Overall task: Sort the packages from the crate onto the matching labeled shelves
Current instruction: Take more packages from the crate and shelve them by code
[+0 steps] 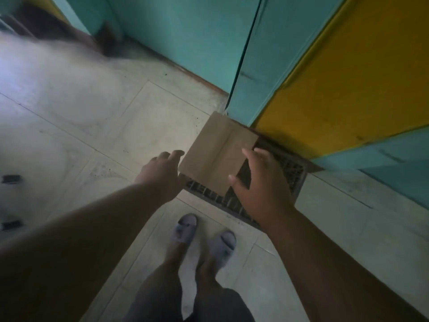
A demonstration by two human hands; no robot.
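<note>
No legible text or labels anywhere.

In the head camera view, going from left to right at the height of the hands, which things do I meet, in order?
Left hand → brown cardboard package → right hand → dark lattice crate on the tiled floor. The package lies over the crate's left part; the right hand overlaps both.

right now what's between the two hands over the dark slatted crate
In the head view, the flat brown cardboard package lies between the left hand and the right hand, above the dark slatted crate. Both hands are open beside it.
</note>
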